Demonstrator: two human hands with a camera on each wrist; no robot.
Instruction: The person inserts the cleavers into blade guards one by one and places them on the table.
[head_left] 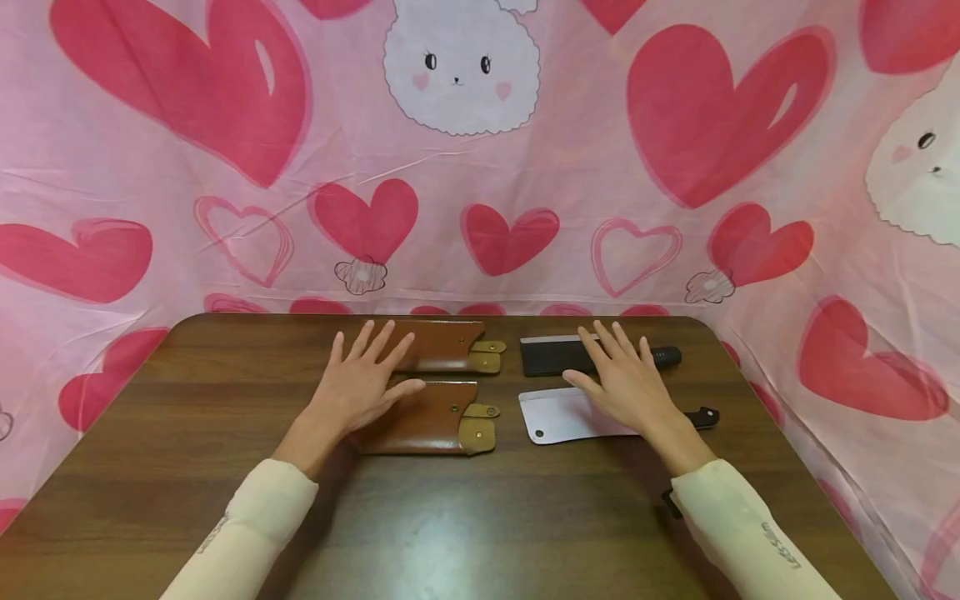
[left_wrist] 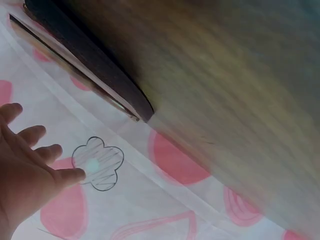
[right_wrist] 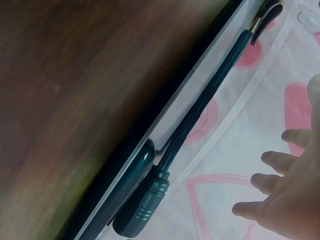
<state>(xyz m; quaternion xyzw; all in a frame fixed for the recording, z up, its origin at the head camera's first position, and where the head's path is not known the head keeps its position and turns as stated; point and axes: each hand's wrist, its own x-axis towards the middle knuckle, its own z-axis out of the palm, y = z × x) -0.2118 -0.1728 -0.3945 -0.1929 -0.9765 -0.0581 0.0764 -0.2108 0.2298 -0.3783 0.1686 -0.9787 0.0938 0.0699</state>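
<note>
In the head view my left hand hovers with spread fingers over two brown leather sheaths, a back one and a front one, each with tan snap straps. My right hand, fingers also spread, is over two cleavers. The back cleaver has a black blade and ribbed black handle; the front cleaver has a silvery blade with a corner hole. Both wrist views show a gap between the hand and the things: the left hand is apart from a sheath, the right hand from a ribbed handle.
All four items lie flat on a dark wooden table with rounded far corners. A pink cloth printed with hearts and white faces hangs behind the table and along its sides.
</note>
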